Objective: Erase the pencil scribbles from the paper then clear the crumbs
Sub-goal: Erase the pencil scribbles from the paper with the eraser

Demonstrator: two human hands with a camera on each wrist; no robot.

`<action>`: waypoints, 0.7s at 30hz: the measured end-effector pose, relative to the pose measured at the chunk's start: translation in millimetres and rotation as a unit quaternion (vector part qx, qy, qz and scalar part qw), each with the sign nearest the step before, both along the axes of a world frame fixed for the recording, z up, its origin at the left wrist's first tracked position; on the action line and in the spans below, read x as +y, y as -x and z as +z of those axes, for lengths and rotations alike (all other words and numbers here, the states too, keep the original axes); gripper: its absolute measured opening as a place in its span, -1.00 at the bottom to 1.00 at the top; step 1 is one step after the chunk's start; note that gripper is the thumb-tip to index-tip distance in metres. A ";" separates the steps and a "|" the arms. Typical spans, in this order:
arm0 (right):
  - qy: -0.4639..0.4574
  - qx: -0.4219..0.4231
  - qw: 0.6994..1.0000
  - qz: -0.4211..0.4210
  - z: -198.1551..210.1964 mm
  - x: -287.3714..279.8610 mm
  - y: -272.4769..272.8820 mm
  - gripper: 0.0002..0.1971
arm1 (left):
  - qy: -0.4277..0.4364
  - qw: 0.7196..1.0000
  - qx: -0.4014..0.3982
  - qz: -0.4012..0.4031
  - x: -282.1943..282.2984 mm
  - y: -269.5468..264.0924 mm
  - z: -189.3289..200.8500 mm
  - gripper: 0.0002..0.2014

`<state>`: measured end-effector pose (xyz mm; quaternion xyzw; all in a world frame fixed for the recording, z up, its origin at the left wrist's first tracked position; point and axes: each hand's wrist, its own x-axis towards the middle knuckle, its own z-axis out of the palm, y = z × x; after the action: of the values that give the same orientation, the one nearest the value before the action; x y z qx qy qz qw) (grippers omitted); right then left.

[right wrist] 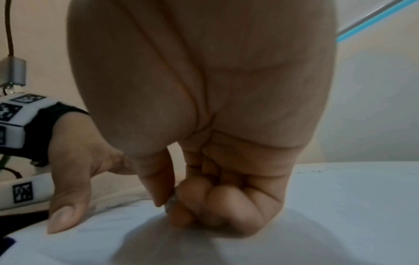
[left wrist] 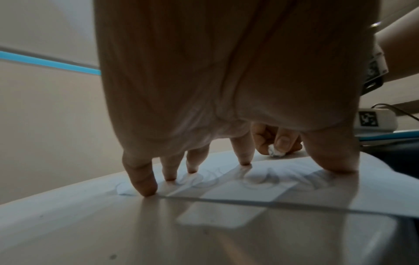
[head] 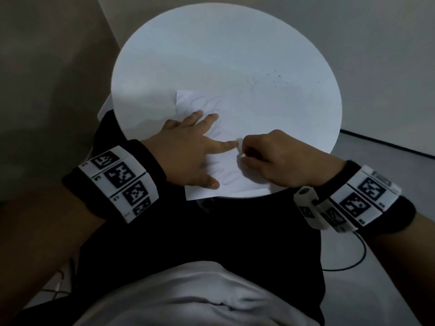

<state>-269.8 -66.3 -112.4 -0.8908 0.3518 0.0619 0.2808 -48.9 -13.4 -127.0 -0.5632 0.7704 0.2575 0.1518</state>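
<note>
A white sheet of paper (head: 244, 114) with faint pencil scribbles (head: 207, 102) lies on the round white table (head: 211, 50). My left hand (head: 186, 147) lies flat on the paper's near left part, fingers spread and pressing it down (left wrist: 244, 157). My right hand (head: 266, 156) pinches a small white eraser (head: 239, 148) between thumb and curled fingers, its tip down on the paper just right of my left index finger. The left wrist view shows the eraser (left wrist: 275, 152) beyond my left fingers. In the right wrist view only a sliver of the eraser (right wrist: 171, 202) shows.
Dark eraser crumbs (head: 275, 77) are scattered on the far right part of the paper. The paper's near corner (head: 195, 196) hangs over the table edge above my lap. A black cable (head: 353, 260) runs over the floor at right.
</note>
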 end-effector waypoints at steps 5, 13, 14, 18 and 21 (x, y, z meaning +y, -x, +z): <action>0.023 -0.007 1.000 0.021 -2.0 4.4 -1.5 -0.73 | 0.005 1.000 -0.010 0.023 -8.9 -3.2 -1.1 -0.01; 0.043 -0.008 0.999 0.027 -4.2 0.7 -7.8 -0.72 | 0.001 0.999 -0.017 0.038 -8.1 5.0 -0.8 0.09; 0.038 -0.005 0.998 0.055 -6.1 8.4 -11.1 -0.73 | 0.003 0.999 -0.017 0.038 -7.9 5.6 -0.9 0.09; 0.014 0.000 0.997 0.076 -4.7 10.1 -10.1 -0.76 | 0.008 0.999 -0.018 0.042 -6.4 8.2 -1.7 0.10; 0.032 -0.007 0.999 0.027 -0.8 -2.8 -5.4 -0.73 | 0.013 0.999 -0.020 0.047 -7.0 8.9 -2.2 0.11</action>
<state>-264.5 -69.2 -113.2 -0.9089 0.3277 0.0519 0.2525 -57.9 -20.4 -129.2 -0.6056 0.7433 0.2425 0.1478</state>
